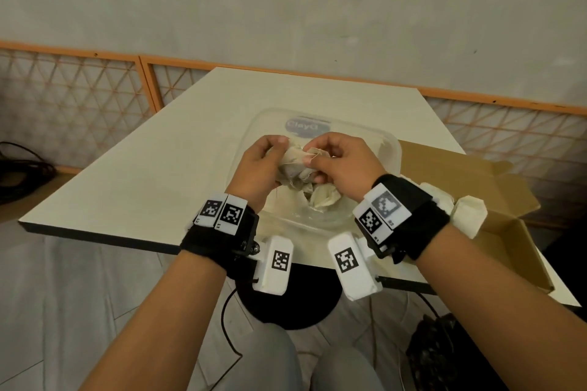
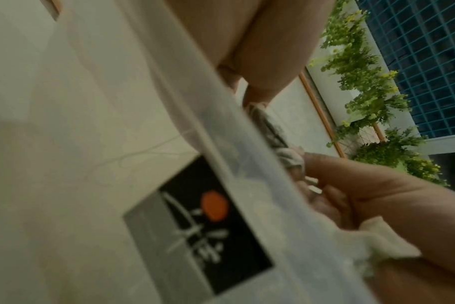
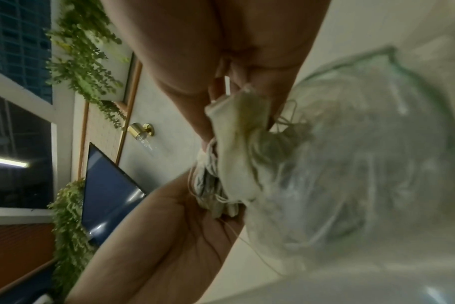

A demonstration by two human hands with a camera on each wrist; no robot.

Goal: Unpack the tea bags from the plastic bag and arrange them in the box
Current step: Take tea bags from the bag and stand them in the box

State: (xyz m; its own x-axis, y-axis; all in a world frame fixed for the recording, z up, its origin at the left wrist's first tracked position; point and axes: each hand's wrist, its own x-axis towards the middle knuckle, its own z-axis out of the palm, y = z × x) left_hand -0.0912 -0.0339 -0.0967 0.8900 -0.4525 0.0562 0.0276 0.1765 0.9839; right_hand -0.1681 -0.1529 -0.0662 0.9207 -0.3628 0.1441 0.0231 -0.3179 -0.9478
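A clear plastic bag (image 1: 378, 149) with a blue label lies on the white table (image 1: 152, 174), holding pale tea bags (image 1: 324, 198). Both hands are above it. My left hand (image 1: 263, 165) grips a clump of tea bags (image 1: 293, 165) with tangled strings. My right hand (image 1: 333, 162) pinches one tea bag (image 3: 237, 131) at the top of that clump. In the right wrist view the clump (image 3: 213, 185) hangs between both hands, the plastic bag (image 3: 351, 164) behind it. The open cardboard box (image 1: 451, 168) sits to the right, with several white tea bags (image 1: 467, 211) inside.
The table's near edge (image 1: 95, 233) runs under my wrists. A black round base (image 1: 286, 301) and cables lie on the floor below. An orange lattice screen (image 1: 79, 89) stands behind the table. A black card with an orange dot (image 2: 195, 224) shows through the plastic.
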